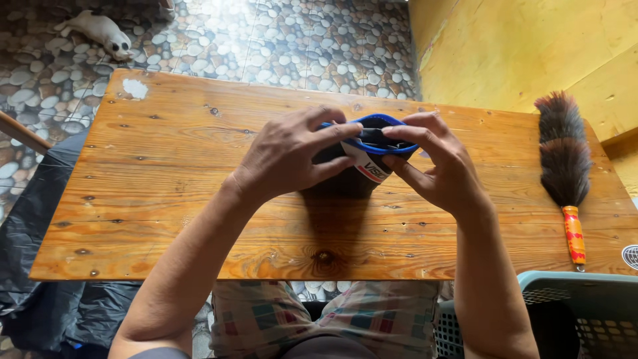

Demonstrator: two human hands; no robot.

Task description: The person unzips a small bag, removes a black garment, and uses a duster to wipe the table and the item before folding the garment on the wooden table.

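On a varnished wooden table point(166, 173), knotted and orange-brown, a small dark cloth item with blue trim point(372, 143) is held up just above the middle of the boards. The left hand point(286, 156) is closed around its left side, the thumb and forefinger pinched on the blue rim. The right hand point(435, 163) is set against its right side, the fingertips likewise pinched on the rim, so that the item is gripped between both hands. Whether the item touches the wood cannot be told; a shadow is cast beneath it.

A feather duster point(563, 156) with a dark head and an orange handle is laid lengthwise near the right end of the table, well apart from the hands. A small white patch is seen near the far left corner. Wide bare stretches of board are left to the left of the hands and between the hands and the near edge.

Beyond the far edge, a pebble-patterned floor point(279, 40) is lit by glare, and a pale animal point(100, 30) is stretched out on it. A yellow wall point(518, 46) is seen at the right. Dark plastic sheeting point(40, 266) is bunched by the left edge, and a pale blue-green perforated basket point(585, 306) stands by the near right corner. Checked fabric on the person's lap shows below the near edge.
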